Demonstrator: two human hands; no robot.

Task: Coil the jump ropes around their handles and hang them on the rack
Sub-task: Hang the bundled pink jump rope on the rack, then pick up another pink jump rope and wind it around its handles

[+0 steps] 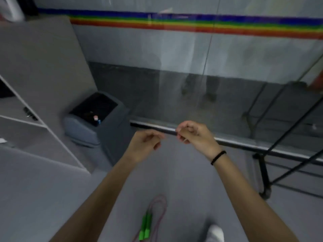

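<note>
While I watch through the head camera, both hands are raised in front of the body, near each other but not touching, well above the floor (183, 180). The left hand (145, 144) has its fingers curled in toward the thumb. The right hand (194, 135) is curled likewise, its fingertips bunched near the thumb and turned toward the left hand. The view is blurred, and I cannot tell whether either hand pinches something thin or holds nothing. A black wristband (218, 157) sits on the right wrist.

The jump rope (147, 222) lies on the grey floor below and between the forearms, near the bottom edge. Its 2 green handles (145, 231) lie side by side, and the pinkish cord (165, 206) runs out from them in a long narrow loop toward the hands. Near it on the right, 1 white shoe (215, 233) shows at the bottom edge.

To the left stands a grey bin (82, 130) with a dark liner, beside a grey shelf unit (35, 75). Ahead is a glass wall (174, 58) with a rainbow stripe (192, 23) across its upper part and a metal rail (244, 143) along its base. At right, a black metal frame (264, 172) stands on the floor beside the glass.
</note>
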